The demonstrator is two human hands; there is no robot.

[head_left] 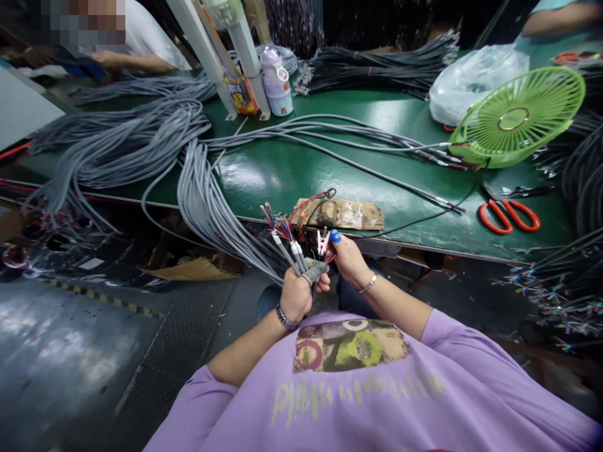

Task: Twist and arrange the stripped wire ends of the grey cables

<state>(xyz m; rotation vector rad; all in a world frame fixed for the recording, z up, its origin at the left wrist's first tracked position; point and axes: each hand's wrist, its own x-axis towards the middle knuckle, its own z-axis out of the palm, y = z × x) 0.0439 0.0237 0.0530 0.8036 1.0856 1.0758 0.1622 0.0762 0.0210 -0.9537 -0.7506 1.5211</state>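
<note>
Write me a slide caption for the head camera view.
Left hand gripping grey cables tipped with coloured wires, right hand close beside it, at a green workbench.

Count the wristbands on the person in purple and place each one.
2. A dark wristband circles the wrist of the left hand, which grips grey cables; a slim silvery wristband circles the wrist of the right hand.

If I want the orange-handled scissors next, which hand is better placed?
Probably your right hand: it's nearer the orange-handled scissors, on its own side, while your left hand grips gray cables.
</note>
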